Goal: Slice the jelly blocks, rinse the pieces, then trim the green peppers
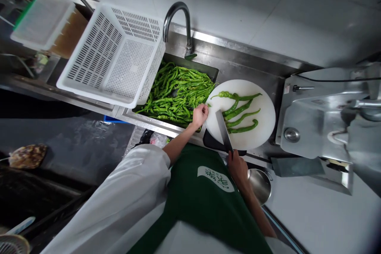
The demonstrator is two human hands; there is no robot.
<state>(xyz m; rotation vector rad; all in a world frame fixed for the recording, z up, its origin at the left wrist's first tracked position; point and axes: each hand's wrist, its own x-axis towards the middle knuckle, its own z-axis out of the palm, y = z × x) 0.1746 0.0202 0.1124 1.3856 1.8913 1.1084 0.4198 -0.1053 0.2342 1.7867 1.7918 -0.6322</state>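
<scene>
My right hand (237,165) is wrapped round the handle of a kitchen knife (224,130), whose broad blade lies over the left part of a round white cutting board (258,137). Several long green peppers (242,108) are spread on the board to the right of the blade. My left hand (200,116) is closed, fingers curled together, between the board's left edge and the sink. What it holds, if anything, is hidden; a small green bit shows beside the fingertips. Left of it, the sink is heaped with green peppers (181,87).
A white perforated basket (119,59) rests over the sink's left side, near a curved faucet (178,6). A lidded plastic container (44,22) stands at far left. On the right are a metal machine (315,115) and a steel pot (259,185).
</scene>
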